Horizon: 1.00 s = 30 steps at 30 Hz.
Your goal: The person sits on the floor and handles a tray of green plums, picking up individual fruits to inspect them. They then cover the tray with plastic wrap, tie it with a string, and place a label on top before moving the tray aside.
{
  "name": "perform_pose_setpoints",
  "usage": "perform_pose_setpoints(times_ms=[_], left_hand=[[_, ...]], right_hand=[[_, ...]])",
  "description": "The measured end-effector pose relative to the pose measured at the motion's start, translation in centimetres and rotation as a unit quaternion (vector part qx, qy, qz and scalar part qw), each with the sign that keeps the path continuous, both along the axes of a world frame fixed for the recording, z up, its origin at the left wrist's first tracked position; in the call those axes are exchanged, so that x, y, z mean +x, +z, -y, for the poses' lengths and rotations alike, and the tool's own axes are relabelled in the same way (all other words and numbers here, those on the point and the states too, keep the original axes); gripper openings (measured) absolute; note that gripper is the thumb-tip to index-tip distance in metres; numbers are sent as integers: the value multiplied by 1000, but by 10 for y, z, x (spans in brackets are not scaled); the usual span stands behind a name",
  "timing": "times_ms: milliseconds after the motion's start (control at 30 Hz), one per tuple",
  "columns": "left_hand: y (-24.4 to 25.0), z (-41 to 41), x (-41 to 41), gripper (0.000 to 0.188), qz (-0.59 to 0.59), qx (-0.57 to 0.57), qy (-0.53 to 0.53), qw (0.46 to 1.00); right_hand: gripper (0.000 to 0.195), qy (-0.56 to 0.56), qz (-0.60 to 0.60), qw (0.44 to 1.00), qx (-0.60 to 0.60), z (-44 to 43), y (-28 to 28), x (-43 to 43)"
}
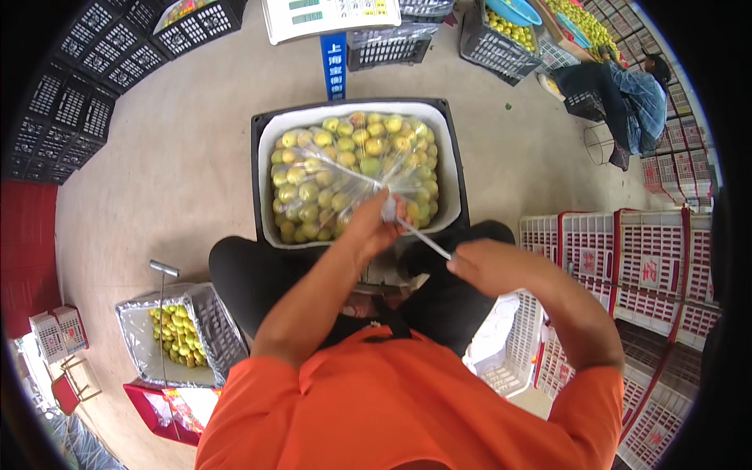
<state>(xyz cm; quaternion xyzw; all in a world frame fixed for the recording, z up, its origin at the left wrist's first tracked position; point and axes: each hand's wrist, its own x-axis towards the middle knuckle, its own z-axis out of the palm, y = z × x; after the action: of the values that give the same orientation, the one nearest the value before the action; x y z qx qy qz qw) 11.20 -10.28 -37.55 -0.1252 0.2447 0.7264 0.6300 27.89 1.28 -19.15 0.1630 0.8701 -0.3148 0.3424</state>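
Note:
Before me, a crate point(257, 176) with a white liner point(452, 194) holds many round yellow-green fruits point(308, 191). Transparent plastic film point(346, 167) covers them, its folds drawn together toward the middle. My left hand point(376, 223) grips the gathered neck of the film above the fruit. From that fist a taut, thin pale strand point(426, 238) runs down to my right hand point(493, 267), which pinches its other end over my right thigh. Twisted film or string: I cannot tell which.
A scale point(332, 17) on a blue post stands beyond the crate. Black crates point(88, 106) are stacked at far left, white crates point(646, 264) at right. A film-lined crate of fruit point(182, 335) sits at lower left. Another person point(634, 100) sits at upper right.

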Motion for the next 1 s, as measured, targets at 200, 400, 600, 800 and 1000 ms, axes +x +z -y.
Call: perform_pose_setpoints(times_ms=[200, 400, 600, 800, 1000], left_hand=[[-4, -20, -9, 27, 86, -22, 7, 996], [-32, -29, -4, 27, 144, 44, 19, 988], [-22, -35, 6, 31, 177, -44, 82, 980], [-12, -37, 4, 33, 222, -29, 111, 968], [-27, -31, 6, 25, 195, 26, 122, 973]], right_hand=[[42, -27, 29, 999, 15, -10, -2, -12], [42, 25, 23, 999, 7, -38, -8, -13], [31, 148, -97, 961, 215, -76, -43, -16], [21, 125, -312, 889, 311, -106, -100, -36], [38, -40, -263, 953, 145, -96, -123, -53]])
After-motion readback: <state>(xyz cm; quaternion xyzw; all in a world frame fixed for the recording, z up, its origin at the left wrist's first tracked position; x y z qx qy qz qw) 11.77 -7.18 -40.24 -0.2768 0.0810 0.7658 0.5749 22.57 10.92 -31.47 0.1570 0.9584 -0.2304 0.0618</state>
